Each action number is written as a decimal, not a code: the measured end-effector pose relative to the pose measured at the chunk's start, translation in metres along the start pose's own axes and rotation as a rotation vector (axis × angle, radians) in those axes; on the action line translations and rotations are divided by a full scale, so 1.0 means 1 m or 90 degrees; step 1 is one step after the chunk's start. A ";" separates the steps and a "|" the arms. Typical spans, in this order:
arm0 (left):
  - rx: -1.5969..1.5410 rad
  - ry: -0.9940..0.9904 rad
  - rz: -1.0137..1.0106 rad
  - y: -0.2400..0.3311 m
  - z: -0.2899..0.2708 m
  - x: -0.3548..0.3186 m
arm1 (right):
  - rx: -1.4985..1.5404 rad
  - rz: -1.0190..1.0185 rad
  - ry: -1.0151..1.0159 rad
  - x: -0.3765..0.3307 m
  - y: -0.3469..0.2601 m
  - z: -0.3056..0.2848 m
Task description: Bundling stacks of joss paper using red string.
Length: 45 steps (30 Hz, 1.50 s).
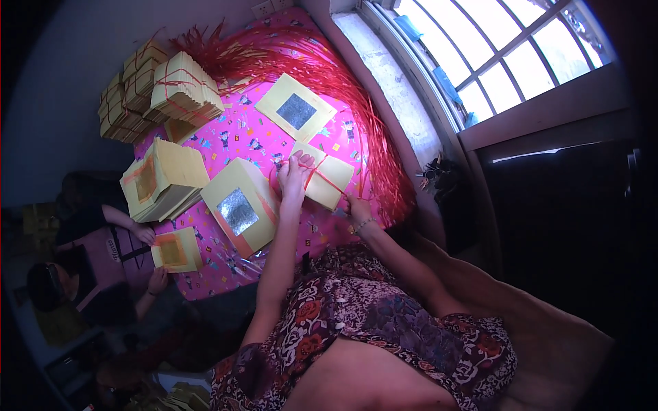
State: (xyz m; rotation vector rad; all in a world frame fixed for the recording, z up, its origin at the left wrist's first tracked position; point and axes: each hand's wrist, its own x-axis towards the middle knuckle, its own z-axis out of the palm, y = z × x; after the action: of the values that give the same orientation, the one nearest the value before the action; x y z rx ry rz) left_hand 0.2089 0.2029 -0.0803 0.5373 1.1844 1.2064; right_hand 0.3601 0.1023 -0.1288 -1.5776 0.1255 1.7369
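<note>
A stack of pale yellow paper sheets (pixel 334 168) lies in front of me on the table, crossed by a red plastic string (pixel 326 179). My left hand (pixel 295 175) rests on the stack's left side, its fingers curled at the string where the strands cross. At the stack's near right corner, my right hand (pixel 358 208) is closed in a pinch on the string's other end. Just left of my left forearm stands a thicker paper stack (pixel 258 194) with a silver square on top. Beyond the tied stack is a flat yellow sheet (pixel 277 103) with a dark silver square.
A pink patterned cloth (pixel 236 133) covers the table. Loose red strings (pixel 349 89) spread along its far and right edges. Tied paper bundles (pixel 179 85) are piled far left, near another paper stack (pixel 171 168). At left, a person (pixel 103 264) handles yellow sheets (pixel 179 251). A barred window (pixel 507 48) is at right.
</note>
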 end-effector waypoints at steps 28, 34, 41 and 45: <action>0.272 0.118 -0.029 -0.003 -0.063 0.051 | -0.051 0.065 0.002 0.002 -0.002 -0.029; 0.343 0.058 -0.128 0.005 -0.068 0.060 | -0.125 -0.007 0.034 0.025 0.005 -0.015; 0.336 -0.057 -0.255 0.005 -0.060 0.092 | -0.139 -0.148 0.136 0.068 0.018 -0.036; 0.305 -0.058 -0.339 0.003 -0.084 0.097 | -0.046 -0.050 0.065 0.048 0.016 -0.018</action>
State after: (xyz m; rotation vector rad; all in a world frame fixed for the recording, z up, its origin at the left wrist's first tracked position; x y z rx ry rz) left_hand 0.1233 0.2716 -0.1469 0.5720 1.4292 0.4387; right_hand 0.3683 0.1036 -0.1819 -1.7011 0.0507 1.6178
